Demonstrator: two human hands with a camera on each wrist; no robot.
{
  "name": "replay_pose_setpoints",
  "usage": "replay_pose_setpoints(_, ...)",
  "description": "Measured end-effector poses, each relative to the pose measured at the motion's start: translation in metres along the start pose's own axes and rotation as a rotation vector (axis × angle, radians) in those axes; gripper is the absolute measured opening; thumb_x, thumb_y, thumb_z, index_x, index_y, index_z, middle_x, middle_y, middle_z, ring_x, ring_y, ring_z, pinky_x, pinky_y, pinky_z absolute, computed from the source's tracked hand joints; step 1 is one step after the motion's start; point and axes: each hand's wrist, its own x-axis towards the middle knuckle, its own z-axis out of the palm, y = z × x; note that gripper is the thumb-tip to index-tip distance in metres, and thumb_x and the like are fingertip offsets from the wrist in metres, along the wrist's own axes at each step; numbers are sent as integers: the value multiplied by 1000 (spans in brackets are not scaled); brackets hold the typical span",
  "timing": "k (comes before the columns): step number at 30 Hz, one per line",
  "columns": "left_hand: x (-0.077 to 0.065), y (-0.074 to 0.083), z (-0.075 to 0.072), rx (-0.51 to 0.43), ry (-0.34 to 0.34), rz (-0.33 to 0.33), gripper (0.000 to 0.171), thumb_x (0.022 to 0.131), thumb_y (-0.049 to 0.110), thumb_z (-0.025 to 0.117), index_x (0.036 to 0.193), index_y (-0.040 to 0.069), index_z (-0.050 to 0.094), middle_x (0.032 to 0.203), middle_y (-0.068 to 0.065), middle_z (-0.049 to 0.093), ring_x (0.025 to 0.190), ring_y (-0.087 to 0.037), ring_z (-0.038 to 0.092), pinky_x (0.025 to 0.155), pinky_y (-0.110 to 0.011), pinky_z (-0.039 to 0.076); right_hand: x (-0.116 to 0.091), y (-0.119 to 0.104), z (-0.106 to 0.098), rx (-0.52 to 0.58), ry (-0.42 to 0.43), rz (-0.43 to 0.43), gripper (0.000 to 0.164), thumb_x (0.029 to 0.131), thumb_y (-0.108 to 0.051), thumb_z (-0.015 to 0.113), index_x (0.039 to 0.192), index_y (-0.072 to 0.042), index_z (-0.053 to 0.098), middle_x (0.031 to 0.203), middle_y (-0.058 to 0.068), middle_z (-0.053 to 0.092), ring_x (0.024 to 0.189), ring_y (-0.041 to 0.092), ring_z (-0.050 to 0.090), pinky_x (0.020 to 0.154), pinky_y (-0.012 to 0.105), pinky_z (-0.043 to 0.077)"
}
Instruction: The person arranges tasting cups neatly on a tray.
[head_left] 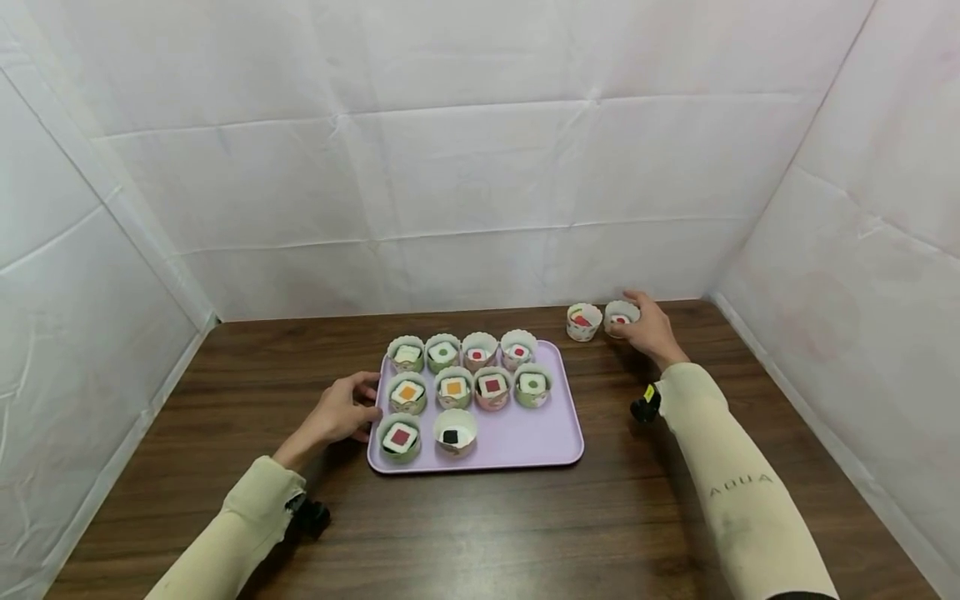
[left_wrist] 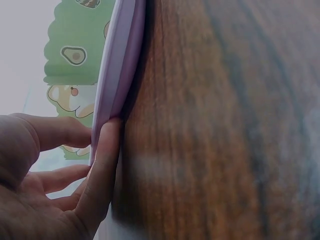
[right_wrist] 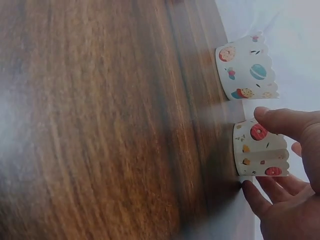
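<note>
At the left edge of a lilac tray (head_left: 517, 433), my left hand (head_left: 341, 410) holds the rim. In the left wrist view, its fingers (left_wrist: 102, 165) meet the tray's edge (left_wrist: 112, 75) close to the table. Over at the back right, my right hand (head_left: 647, 329) grips a white paper baking cup (head_left: 619, 310) with a white and red piece inside. Thumb and fingers lie on either side of this cup (right_wrist: 260, 150), which is printed with doughnuts. Beside it stands a second printed paper cup (head_left: 582, 325) holding something red and yellow.
Several paper cups (head_left: 408, 398) stand in rows on the tray, holding white pieces with coloured centres; one cup (head_left: 454, 435) holds a black and white piece. The brown wooden table (head_left: 480, 533) is bounded by white sheeting (head_left: 465, 183) at the back and sides.
</note>
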Motion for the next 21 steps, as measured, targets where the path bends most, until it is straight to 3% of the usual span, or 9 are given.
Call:
replay_pose_setpoints(7, 1, 2, 0, 9, 3, -3, 65, 90, -4, 64, 152, -4, 43, 123, -27, 56, 77, -19, 66, 59, -36, 66, 3, -1, 3, -6, 0, 36, 82, 94, -21, 72, 162, -4, 28, 165, 27, 30, 152, 51, 25, 124, 66, 30)
replay_pose_setpoints(14, 1, 1, 0, 0, -2, -13, 65, 90, -4, 64, 152, -4, 43, 124, -27, 55, 73, -19, 66, 59, -36, 66, 2, 0, 8, 8, 31, 48, 78, 95, -18, 69, 160, -3, 31, 158, 32, 38, 141, 50, 39, 115, 63, 41)
replay_pose_setpoints(21, 0, 1, 0, -3, -1, -7, 65, 90, -4, 64, 152, -4, 43, 124, -27, 55, 72, -19, 66, 59, -36, 66, 2, 0, 10, 14, 47, 65, 73, 96, -18, 69, 159, -4, 35, 157, 31, 40, 142, 50, 38, 115, 64, 41)
